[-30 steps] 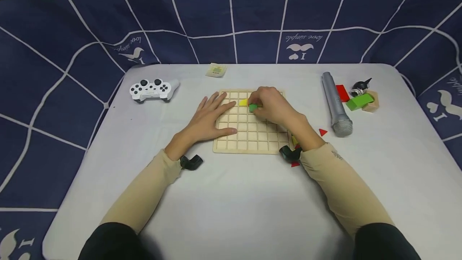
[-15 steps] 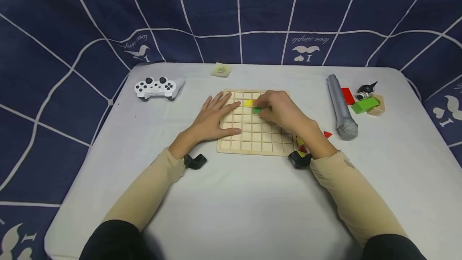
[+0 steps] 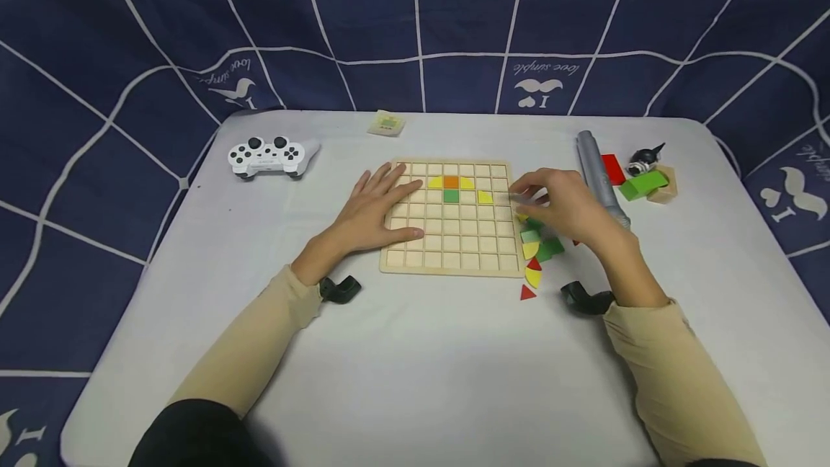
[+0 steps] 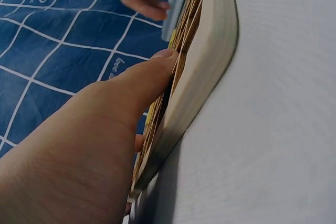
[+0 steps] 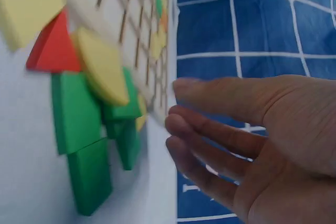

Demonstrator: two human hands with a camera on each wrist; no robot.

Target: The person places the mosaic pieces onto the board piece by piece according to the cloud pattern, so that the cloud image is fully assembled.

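A wooden grid board (image 3: 447, 243) lies mid-table. Near its top it carries a yellow tile (image 3: 436, 182), an orange tile (image 3: 451, 181), another yellow tile (image 3: 467, 182), a green tile (image 3: 451, 196) and a yellow tile (image 3: 485, 197). My left hand (image 3: 379, 207) rests flat on the board's left part, and its thumb (image 4: 152, 74) lies along the board's edge (image 4: 210, 51). My right hand (image 3: 551, 200) hovers just right of the board with relaxed fingers (image 5: 210, 135) and holds nothing. Under it lie loose green pieces (image 3: 547, 245) (image 5: 79, 124), a yellow quarter-round (image 3: 533, 277) and a red triangle (image 3: 528, 293).
A white game controller (image 3: 269, 156) sits at the far left and a small card (image 3: 387, 124) at the back edge. A grey microphone (image 3: 596, 164) lies right of the board. Past it are a red block (image 3: 613, 168), a green block (image 3: 645, 184) and a small black-and-white figure (image 3: 645, 157).
My right hand let go of the green tile on the board and drew back to the right, above the loose pieces. The left hand stayed flat on the board.
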